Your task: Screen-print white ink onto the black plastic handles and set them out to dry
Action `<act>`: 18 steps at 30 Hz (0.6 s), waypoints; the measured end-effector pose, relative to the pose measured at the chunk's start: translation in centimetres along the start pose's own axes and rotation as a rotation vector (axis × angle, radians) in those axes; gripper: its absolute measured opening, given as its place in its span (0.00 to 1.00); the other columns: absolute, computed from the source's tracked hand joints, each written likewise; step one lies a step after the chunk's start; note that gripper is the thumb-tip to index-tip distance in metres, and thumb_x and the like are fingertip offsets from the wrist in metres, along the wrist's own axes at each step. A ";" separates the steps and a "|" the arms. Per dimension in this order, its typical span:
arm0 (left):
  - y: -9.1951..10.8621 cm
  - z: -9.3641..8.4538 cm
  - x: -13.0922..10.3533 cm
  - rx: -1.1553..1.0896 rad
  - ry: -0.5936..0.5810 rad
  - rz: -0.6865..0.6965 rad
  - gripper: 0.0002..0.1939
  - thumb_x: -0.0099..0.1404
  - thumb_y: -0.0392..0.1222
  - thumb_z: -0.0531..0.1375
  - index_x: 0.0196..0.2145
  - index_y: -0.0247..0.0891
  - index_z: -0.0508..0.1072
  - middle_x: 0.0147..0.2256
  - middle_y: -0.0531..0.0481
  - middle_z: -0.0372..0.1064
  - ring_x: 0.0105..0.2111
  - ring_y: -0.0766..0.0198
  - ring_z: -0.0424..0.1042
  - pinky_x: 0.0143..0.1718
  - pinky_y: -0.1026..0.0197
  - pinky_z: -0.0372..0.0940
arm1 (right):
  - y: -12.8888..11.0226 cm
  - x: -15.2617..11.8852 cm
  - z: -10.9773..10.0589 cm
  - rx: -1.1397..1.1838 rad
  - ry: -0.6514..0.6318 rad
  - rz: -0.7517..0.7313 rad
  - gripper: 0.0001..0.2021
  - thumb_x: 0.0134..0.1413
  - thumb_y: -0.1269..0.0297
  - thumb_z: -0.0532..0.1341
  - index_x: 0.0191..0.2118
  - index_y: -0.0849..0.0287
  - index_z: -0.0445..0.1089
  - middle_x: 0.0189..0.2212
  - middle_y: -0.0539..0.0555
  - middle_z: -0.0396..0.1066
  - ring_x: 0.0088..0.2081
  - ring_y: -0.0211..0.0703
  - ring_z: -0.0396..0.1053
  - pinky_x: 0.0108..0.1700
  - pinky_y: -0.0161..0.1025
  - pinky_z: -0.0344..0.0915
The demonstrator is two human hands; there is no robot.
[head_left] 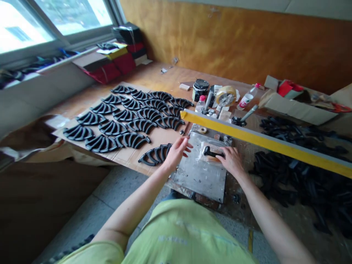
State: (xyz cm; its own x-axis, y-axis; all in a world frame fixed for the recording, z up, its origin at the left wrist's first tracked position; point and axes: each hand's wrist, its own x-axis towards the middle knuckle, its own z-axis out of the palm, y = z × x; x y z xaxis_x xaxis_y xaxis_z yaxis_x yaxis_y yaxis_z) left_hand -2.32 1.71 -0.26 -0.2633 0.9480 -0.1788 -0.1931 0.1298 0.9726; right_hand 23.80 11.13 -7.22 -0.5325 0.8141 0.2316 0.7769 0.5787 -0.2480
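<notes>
Pinching the black, handle-shaped, plastic-looking piece (213, 153) by one end with the right hand (232, 160), ideally gripping lightly. Holding the left hand (176, 153) open.

The right hand (231, 160) touches one black part (212, 153).

On our table (162, 77), we see rows of handles (125, 115) on cardboard (154, 136) at the left. By the near edge, one handle (213, 152) is above our metal plate (199, 179). A handle heap (302, 176) lies right.
</notes>
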 end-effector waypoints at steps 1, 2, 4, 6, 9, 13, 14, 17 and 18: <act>-2.0 -1.1 -1.0 0.053 -0.003 -0.060 0.24 0.63 0.59 0.55 0.47 0.38 0.69 0.35 0.48 0.72 0.30 0.66 0.69 0.24 0.67 0.63 | -0.7 0.4 -0.3 0.014 0.019 -0.012 0.16 0.57 0.58 0.61 0.48 0.58 0.69 0.43 0.62 0.71 0.47 0.58 0.65 0.51 0.53 0.62; -4.0 -2.5 -2.0 0.107 0.030 -0.110 0.23 0.63 0.59 0.56 0.46 0.37 0.70 0.35 0.47 0.71 0.30 0.65 0.69 0.24 0.67 0.62 | -1.7 0.8 -0.4 0.058 0.021 -0.043 0.14 0.58 0.59 0.60 0.48 0.58 0.70 0.43 0.61 0.71 0.47 0.57 0.65 0.51 0.52 0.62; -7.6 -5.7 -3.9 0.220 0.172 -0.168 0.22 0.64 0.57 0.55 0.46 0.38 0.70 0.36 0.47 0.72 0.32 0.63 0.70 0.25 0.65 0.63 | -4.6 2.0 0.3 0.190 -0.037 -0.150 0.12 0.60 0.61 0.57 0.48 0.57 0.70 0.42 0.59 0.71 0.46 0.53 0.67 0.51 0.48 0.63; -10.3 -9.1 -5.6 0.375 0.351 -0.184 0.21 0.64 0.55 0.54 0.47 0.39 0.71 0.38 0.46 0.72 0.34 0.60 0.70 0.29 0.62 0.65 | -8.7 3.5 2.3 0.295 -0.150 -0.265 0.11 0.62 0.63 0.56 0.47 0.56 0.71 0.42 0.57 0.72 0.46 0.50 0.67 0.51 0.45 0.63; -12.4 -13.2 -6.9 0.643 0.525 -0.169 0.18 0.65 0.52 0.54 0.46 0.39 0.72 0.41 0.45 0.72 0.35 0.59 0.71 0.38 0.56 0.66 | -15.5 6.0 7.0 0.292 -0.344 -0.341 0.12 0.63 0.64 0.55 0.49 0.56 0.71 0.42 0.58 0.72 0.46 0.48 0.68 0.50 0.43 0.64; -13.7 -15.2 -6.5 0.808 0.544 -0.135 0.17 0.67 0.49 0.53 0.48 0.41 0.72 0.45 0.43 0.69 0.34 0.61 0.71 0.40 0.57 0.66 | -21.1 8.8 12.7 0.151 -0.574 -0.249 0.16 0.64 0.58 0.55 0.53 0.55 0.69 0.43 0.60 0.71 0.44 0.48 0.71 0.47 0.42 0.65; -14.0 -15.2 -6.2 0.836 0.545 -0.124 0.18 0.67 0.49 0.53 0.49 0.41 0.72 0.47 0.43 0.68 0.35 0.61 0.72 0.40 0.57 0.66 | -21.6 9.1 13.6 0.124 -0.607 -0.216 0.16 0.64 0.56 0.55 0.52 0.56 0.70 0.44 0.61 0.71 0.44 0.48 0.71 0.47 0.42 0.65; -14.5 -15.1 -5.4 0.930 0.536 -0.101 0.19 0.68 0.50 0.52 0.52 0.42 0.72 0.52 0.43 0.64 0.41 0.59 0.72 0.43 0.58 0.66 | -22.3 9.2 14.5 0.065 -0.616 -0.136 0.18 0.62 0.51 0.55 0.46 0.60 0.72 0.43 0.64 0.70 0.44 0.49 0.72 0.45 0.42 0.66; -14.5 -15.0 -5.2 0.953 0.527 -0.103 0.20 0.68 0.51 0.52 0.53 0.43 0.71 0.52 0.43 0.64 0.43 0.57 0.71 0.44 0.57 0.66 | -22.4 9.0 14.6 0.051 -0.600 -0.115 0.19 0.61 0.50 0.56 0.44 0.61 0.72 0.42 0.65 0.70 0.43 0.50 0.72 0.46 0.43 0.66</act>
State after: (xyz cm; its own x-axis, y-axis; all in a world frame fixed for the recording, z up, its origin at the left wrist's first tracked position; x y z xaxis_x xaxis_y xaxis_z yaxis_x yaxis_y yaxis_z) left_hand -12.37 -9.49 -15.69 -0.7030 0.7059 -0.0861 0.5137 0.5878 0.6249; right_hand -3.29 6.20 -13.27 -0.7198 0.6227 -0.3069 0.6941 0.6539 -0.3012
